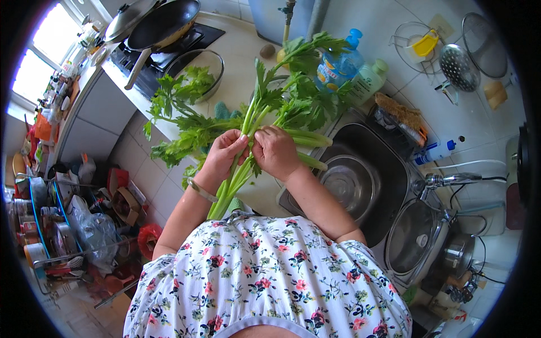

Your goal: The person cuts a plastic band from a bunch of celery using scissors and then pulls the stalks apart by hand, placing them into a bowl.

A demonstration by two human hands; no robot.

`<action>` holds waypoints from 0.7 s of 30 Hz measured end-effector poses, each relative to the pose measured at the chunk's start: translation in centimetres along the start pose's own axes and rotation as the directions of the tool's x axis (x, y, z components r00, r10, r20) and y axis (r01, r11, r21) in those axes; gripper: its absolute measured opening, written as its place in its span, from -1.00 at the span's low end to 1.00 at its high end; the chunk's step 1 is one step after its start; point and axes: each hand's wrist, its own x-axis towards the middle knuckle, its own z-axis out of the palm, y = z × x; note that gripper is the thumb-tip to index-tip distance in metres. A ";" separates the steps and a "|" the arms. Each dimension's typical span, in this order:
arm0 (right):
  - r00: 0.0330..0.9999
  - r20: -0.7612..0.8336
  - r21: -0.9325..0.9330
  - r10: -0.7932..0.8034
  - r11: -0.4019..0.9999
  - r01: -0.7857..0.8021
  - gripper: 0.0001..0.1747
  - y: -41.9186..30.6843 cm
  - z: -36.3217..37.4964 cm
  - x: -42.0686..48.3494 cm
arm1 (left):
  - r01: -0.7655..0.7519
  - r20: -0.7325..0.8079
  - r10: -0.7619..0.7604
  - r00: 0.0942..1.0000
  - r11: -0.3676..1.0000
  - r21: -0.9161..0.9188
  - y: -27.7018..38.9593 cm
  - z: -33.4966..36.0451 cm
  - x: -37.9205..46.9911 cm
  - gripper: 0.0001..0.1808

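Note:
A bunch of leafy celery [230,186] rises in front of my body, its pale stalks low and its leaves spread over the counter. My left hand [229,150], with a bangle on the wrist, grips celery stalks between thumb and fingers. Close against it, my right hand [277,151] pinches a stalk with curled fingertips. More cut celery stalks [310,138] lie behind my right hand, pointing towards the sink. Celery leaves [198,82] hang over a clear glass bowl [219,80] at the back left.
To the right is a steel sink [391,169] holding a round metal basin [367,173], with a faucet [439,180] beyond. Bottles [340,63] stand behind the celery. A wok [165,25] sits on the stove [211,36] at the back left. A crowded rack [63,257] is at the lower left.

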 end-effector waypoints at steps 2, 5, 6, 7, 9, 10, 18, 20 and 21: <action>0.996 -0.060 0.143 0.072 0.988 -0.063 -0.90 0.3 0.7 -0.3 | -0.017 -0.027 0.018 0.999 0.999 0.031 0.3 0.4 0.0 -0.83; 0.905 0.001 0.164 0.425 0.893 -0.419 -0.91 4.1 -1.1 -0.4 | -0.019 0.010 0.018 1.000 0.998 0.068 0.5 0.1 -0.7 -0.86; 0.925 -0.021 0.227 0.380 0.903 -0.366 -0.92 4.8 -2.0 -0.4 | -0.018 0.000 0.018 1.000 0.997 0.080 0.5 0.0 -0.6 -0.86; 0.941 -0.037 0.290 0.337 0.905 -0.312 -0.91 5.1 -2.9 -0.5 | -0.012 -0.018 0.014 1.000 0.996 0.090 0.3 -0.2 -0.8 -0.86; 0.958 -0.079 0.385 0.277 0.894 -0.227 -0.91 3.9 -4.3 0.3 | -0.029 -0.068 0.037 0.997 0.993 0.119 0.2 0.0 -1.0 -0.83; 0.960 -0.097 0.421 0.261 0.885 -0.198 -0.90 1.9 -5.2 1.2 | -0.049 -0.104 0.063 0.993 0.989 0.138 0.1 0.6 -1.0 -0.80; 0.998 -0.044 0.040 -0.055 0.998 0.057 -0.82 1.2 -3.9 2.2 | -0.045 -0.122 0.062 0.991 0.989 0.142 0.0 0.9 -1.0 -0.75; 0.995 -0.045 0.004 -0.086 0.996 0.086 -0.83 1.5 -3.5 2.1 | -0.075 -0.083 0.089 0.993 0.985 0.157 -0.3 0.5 -0.9 -0.81; 0.997 0.015 -0.013 -0.081 0.997 0.081 -0.86 1.4 -3.5 2.2 | -0.073 -0.071 0.085 0.994 0.984 0.163 -0.4 0.3 -0.9 -0.82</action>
